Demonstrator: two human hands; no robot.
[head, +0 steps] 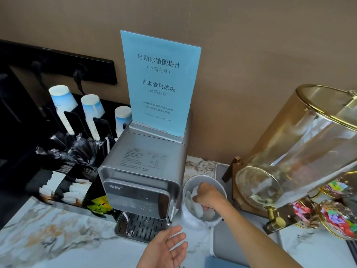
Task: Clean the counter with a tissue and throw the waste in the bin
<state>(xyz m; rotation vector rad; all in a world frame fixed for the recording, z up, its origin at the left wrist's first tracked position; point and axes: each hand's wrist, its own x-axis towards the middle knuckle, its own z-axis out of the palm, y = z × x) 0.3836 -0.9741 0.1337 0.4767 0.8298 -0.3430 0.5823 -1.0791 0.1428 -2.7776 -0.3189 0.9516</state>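
Note:
A small grey bin [193,219] with a white liner stands on the marble counter [48,229], between the water dispenser and a grey tray. Crumpled white tissues [194,206] lie inside it. My right hand [207,196] reaches down into the bin's mouth, fingers curled over a white tissue wad at the rim; whether it still grips the wad is unclear. My left hand [168,248] hovers palm-up and open over the counter's front edge, holding nothing.
A silver water dispenser [143,171] with a blue sign [160,84] on top stands left of the bin. Paper cups [63,105], straws and sachets fill a black organiser at left. A glass drink dispenser [301,151] and candy bowls [338,219] crowd the right.

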